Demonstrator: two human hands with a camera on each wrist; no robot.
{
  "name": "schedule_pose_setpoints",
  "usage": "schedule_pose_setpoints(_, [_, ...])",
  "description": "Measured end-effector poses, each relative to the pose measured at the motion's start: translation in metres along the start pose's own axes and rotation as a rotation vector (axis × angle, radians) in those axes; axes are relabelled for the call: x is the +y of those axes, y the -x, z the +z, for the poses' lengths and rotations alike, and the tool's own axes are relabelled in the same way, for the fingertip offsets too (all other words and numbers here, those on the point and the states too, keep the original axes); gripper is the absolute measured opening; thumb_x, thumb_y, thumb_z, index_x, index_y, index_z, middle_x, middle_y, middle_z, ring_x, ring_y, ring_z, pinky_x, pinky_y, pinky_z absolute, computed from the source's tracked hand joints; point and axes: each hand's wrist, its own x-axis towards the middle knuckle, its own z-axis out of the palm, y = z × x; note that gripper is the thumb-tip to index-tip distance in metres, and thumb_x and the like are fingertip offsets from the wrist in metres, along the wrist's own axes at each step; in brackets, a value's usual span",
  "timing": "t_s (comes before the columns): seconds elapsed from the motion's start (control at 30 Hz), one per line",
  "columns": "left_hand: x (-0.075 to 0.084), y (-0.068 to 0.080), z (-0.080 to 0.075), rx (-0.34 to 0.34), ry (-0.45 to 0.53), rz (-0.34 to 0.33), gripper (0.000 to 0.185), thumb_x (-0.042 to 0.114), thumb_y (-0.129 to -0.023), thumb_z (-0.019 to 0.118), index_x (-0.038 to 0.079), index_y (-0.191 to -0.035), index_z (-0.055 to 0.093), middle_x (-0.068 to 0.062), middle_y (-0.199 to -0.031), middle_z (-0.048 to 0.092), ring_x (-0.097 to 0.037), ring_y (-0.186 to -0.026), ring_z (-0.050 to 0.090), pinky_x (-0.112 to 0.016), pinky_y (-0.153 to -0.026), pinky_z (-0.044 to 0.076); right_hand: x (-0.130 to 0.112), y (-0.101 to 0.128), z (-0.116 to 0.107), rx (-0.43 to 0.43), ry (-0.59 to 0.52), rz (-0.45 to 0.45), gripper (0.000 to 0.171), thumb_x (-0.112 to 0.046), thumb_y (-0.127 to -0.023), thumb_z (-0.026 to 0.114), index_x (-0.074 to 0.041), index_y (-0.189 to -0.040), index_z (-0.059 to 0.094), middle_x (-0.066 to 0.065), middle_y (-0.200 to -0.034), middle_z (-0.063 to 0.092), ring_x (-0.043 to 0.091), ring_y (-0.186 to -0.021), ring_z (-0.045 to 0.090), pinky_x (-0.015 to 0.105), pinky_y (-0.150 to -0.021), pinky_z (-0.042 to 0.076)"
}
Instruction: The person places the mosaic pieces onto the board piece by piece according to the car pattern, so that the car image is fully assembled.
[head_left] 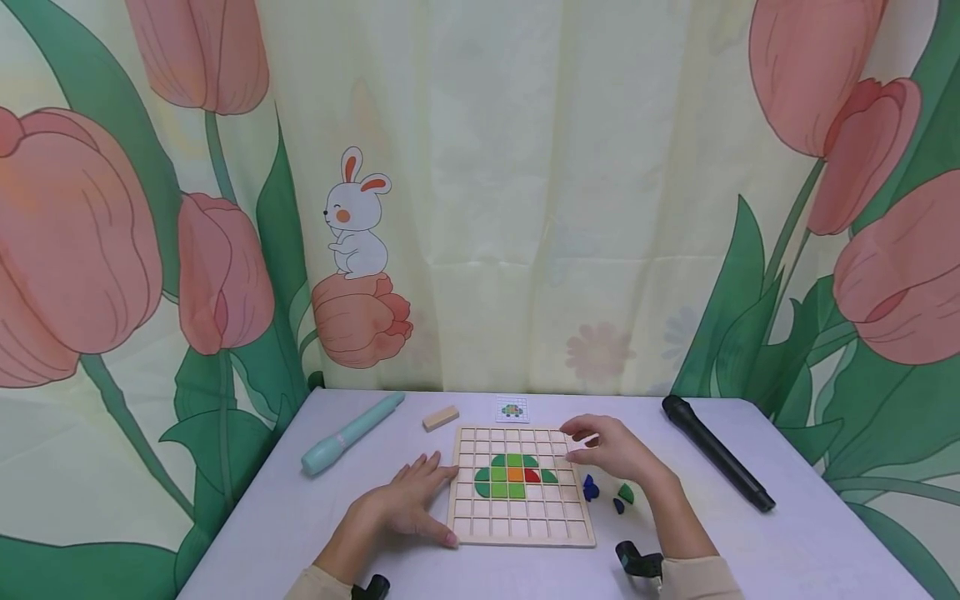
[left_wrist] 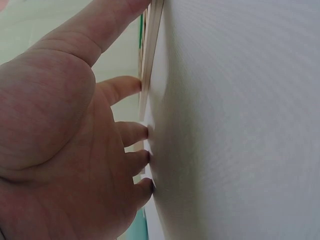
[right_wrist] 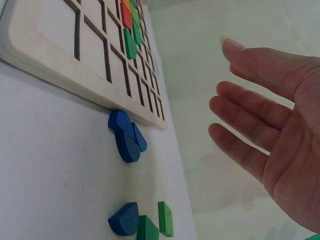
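Left hand (head_left: 408,500) lies flat w/ fingers spread against the wooden grid board's (head_left: 522,533) left edge, prob. steadying it, while right hand (head_left: 611,450) hovers over its right side, fingers relaxed & empty, loose blue pieces (head_left: 591,488) just right of the board.

Head high, wrists close, sharing grid board (head_left: 522,487)

A wooden grid board (head_left: 522,487) lies flat on the worktop, with green, orange and red tiles (head_left: 515,475) set in its middle cells.
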Motion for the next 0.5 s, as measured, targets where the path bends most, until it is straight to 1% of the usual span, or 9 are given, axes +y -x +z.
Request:
schedule_pose_setpoints(0.13, [0.0,0.0,-0.001,-0.003,0.003,-0.001,0.108,0.065,-0.072,0.087,0.019,-0.159,0.041,-0.023,-0.171,0.022,-0.045,-0.16,0.014,-0.067,-0.127,0.015,0.006,0.002,-0.005,0.011,0.017,0.023,0.039,-0.014,-0.089,0.082,-0.01,-0.127,0.071,0.013,-0.13,0.07,0.029,-0.118,0.064,0.053,-0.103,0.054])
schedule_pose_setpoints(0.27, [0.0,0.0,0.0,-0.002,0.004,0.003,0.109,0.066,-0.072,0.086,0.019,-0.159,0.041,-0.023,-0.171,0.022,-0.045,-0.16,0.014,-0.066,-0.127,0.015,0.012,0.004,-0.008,0.024,0.079,0.032,0.04,-0.011,-0.089,0.081,-0.007,-0.127,0.071,0.014,-0.13,0.071,0.03,-0.117,0.064,0.056,-0.103,0.052])
schedule_pose_setpoints(0.37, [0.0,0.0,0.0,0.0,0.004,0.004,0.109,0.066,-0.071,0.086,0.02,-0.159,0.041,-0.023,-0.171,0.022,-0.044,-0.16,0.014,-0.066,-0.127,0.015,0.017,0.006,-0.01,0.027,0.137,0.052,0.038,-0.01,-0.089,0.081,-0.006,-0.126,0.071,0.013,-0.127,0.071,0.029,-0.114,0.064,0.055,-0.1,0.053])
schedule_pose_setpoints(0.5, [0.0,0.0,0.0,0.001,0.007,0.003,0.11,0.066,-0.071,0.086,0.02,-0.159,0.041,-0.023,-0.171,0.022,-0.044,-0.16,0.014,-0.066,-0.127,0.015,0.025,0.008,-0.014,0.021,0.182,0.096,0.037,-0.008,-0.088,0.081,-0.005,-0.124,0.072,0.011,-0.121,0.072,0.027,-0.107,0.063,0.05,-0.094,0.056])
